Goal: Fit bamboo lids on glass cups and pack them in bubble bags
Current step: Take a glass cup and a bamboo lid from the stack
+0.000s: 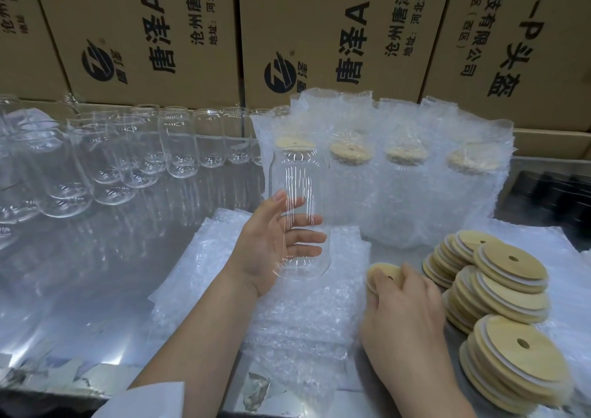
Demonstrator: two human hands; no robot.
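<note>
Glass, clear and tall, is sitting in your left hand [265,248]: you are holding the open-mouthed glass cup [297,174] upright above the stack of flat bubble bags [297,321], your fingers [307,238] showing through its wall and your thumb lying on the near side. Your right hand [406,315] is pinching a round bamboo lid with a centre hole [380,270] at the edge of the heap of bamboo lids [511,267]. So you are working the fitting step, with the lid picked but not yet on. Next you are needing to bring the lid level over the cup's mouth and press it down square; a tilted lid may seat badly. Behind, four lidded cups in bubble bags [409,187] are standing packed. A row of empty glass cups [128,161] is waiting at the left, in front of brown cardboard boxes [153,33].
</note>
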